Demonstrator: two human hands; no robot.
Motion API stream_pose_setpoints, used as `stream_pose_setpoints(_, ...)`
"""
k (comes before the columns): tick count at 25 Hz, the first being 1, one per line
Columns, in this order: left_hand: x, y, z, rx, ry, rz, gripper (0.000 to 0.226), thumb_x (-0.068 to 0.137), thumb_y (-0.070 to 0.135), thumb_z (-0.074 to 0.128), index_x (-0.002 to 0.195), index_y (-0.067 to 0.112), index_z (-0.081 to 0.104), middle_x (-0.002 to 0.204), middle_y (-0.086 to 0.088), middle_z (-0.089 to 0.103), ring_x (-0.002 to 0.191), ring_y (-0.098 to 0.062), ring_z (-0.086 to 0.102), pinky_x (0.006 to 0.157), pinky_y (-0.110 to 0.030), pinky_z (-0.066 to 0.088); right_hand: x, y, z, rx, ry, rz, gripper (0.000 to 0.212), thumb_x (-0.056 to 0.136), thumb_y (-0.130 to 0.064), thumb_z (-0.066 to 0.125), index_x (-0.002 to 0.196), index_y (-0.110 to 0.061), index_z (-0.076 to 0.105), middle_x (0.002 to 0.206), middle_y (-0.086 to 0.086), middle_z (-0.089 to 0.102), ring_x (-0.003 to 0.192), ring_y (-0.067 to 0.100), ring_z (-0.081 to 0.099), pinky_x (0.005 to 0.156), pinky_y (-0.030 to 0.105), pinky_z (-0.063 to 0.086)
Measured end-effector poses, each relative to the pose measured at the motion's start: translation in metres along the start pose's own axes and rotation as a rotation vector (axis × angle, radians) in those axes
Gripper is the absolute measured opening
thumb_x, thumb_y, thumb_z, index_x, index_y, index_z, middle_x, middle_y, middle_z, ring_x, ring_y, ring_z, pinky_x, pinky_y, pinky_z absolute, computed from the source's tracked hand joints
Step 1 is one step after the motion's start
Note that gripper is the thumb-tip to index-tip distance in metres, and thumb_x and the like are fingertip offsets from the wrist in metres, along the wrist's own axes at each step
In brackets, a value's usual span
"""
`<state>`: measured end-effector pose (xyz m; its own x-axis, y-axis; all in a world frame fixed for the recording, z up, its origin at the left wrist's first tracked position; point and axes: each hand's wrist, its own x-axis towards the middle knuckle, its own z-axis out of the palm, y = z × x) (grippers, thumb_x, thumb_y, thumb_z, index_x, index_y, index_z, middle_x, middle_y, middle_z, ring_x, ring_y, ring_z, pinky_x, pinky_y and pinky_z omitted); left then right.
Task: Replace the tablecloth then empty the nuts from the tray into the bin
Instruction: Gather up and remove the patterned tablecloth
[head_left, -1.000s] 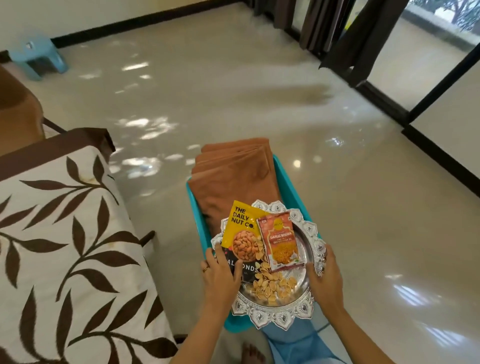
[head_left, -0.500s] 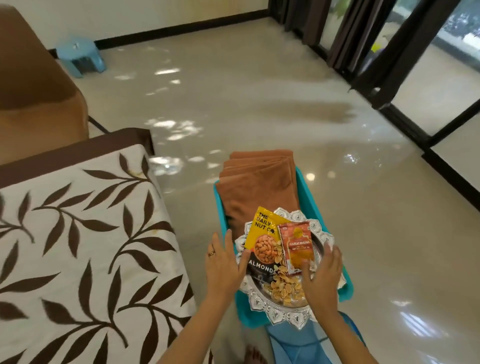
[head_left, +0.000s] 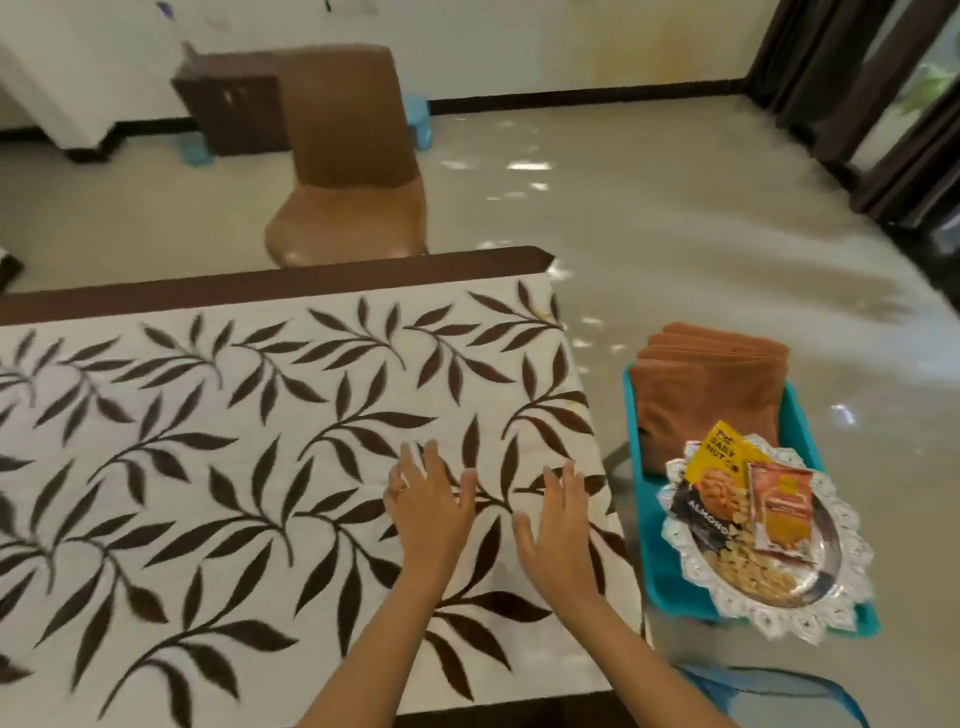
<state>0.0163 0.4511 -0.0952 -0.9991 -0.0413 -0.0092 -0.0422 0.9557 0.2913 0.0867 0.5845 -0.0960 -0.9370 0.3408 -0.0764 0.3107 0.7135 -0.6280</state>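
A cream tablecloth (head_left: 218, 415) with brown leaves and a dark brown border covers the table. My left hand (head_left: 428, 506) and my right hand (head_left: 558, 519) hover over its right end, fingers spread, holding nothing. To the right, a silver tray (head_left: 841, 587) with loose nuts (head_left: 750, 569), a yellow almond packet (head_left: 719, 467) and an orange snack packet (head_left: 784, 512) rests on the near end of a teal bin (head_left: 802, 421). A folded brown cloth (head_left: 711, 389) lies in the bin's far end.
A brown chair (head_left: 348, 171) stands behind the table, with a dark cabinet (head_left: 228, 111) and a blue stool (head_left: 418, 122) by the wall. Dark curtains (head_left: 852, 88) hang at the right. Glossy floor lies between the table and the curtains.
Both hands let go of the silver tray, which now sits on the teal bin, and moved left over the tablecloth. The view swung left toward the table.
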Motion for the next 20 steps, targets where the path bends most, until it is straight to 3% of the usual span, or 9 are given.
stream_pose_setpoints(4, -0.006, -0.109, -0.022, -0.096, -0.112, -0.527, 0.089, 0.086, 0.063, 0.045, 0.152, 0.016, 0.008, 0.152, -0.034, -0.001, 0.139, -0.054, 0.001, 0.104, -0.072, 0.008, -0.041, -0.069, 0.06, 0.027, -0.224, 0.293, 0.092, 0.093, -0.045, 0.05, 0.15, -0.006, -0.011, 0.153, 0.026, -0.02, 0.143, 0.04, -0.018, 0.117, 0.047, -0.004)
stream_pose_setpoints(7, -0.005, -0.177, -0.039, -0.26, -0.022, -0.896, 0.112, 0.077, 0.074, 0.049, 0.149, 0.02, -0.017, 0.148, -0.036, -0.02, 0.138, -0.052, -0.018, 0.104, -0.071, -0.007, -0.046, -0.098, 0.089, 0.061, -0.151, 0.496, 0.107, 0.087, -0.051, 0.057, 0.147, -0.011, -0.022, 0.149, 0.031, -0.028, 0.14, 0.044, -0.023, 0.115, 0.05, -0.007)
stream_pose_setpoints(10, -0.005, -0.23, -0.054, -0.385, 0.064, -1.109, 0.125, 0.071, 0.076, 0.056, 0.146, 0.019, -0.026, 0.148, -0.034, -0.025, 0.138, -0.048, -0.024, 0.104, -0.065, -0.015, -0.038, -0.107, 0.104, 0.123, -0.048, 0.611, 0.116, 0.079, -0.056, 0.065, 0.148, -0.017, -0.019, 0.15, 0.026, -0.031, 0.14, 0.041, -0.025, 0.114, 0.051, -0.011)
stream_pose_setpoints(14, 0.005, -0.256, -0.058, -0.482, -0.004, -1.121, 0.126, 0.072, 0.072, 0.059, 0.148, 0.009, -0.019, 0.15, -0.03, -0.024, 0.139, -0.045, -0.024, 0.107, -0.059, -0.017, -0.018, -0.112, 0.116, 0.171, 0.02, 0.64, 0.122, 0.074, -0.057, 0.07, 0.15, -0.015, -0.016, 0.153, 0.021, -0.028, 0.141, 0.037, -0.027, 0.112, 0.05, -0.016)
stream_pose_setpoints(20, 0.027, -0.267, -0.053, -0.519, 0.074, -0.667, 0.102, 0.084, 0.03, 0.068, 0.15, 0.0, -0.003, 0.158, -0.021, -0.001, 0.147, -0.031, -0.004, 0.117, -0.041, -0.004, 0.02, -0.125, 0.132, 0.209, 0.078, 0.463, 0.122, 0.075, -0.059, 0.068, 0.15, -0.009, -0.014, 0.158, 0.016, -0.017, 0.145, 0.028, -0.019, 0.115, 0.043, -0.013)
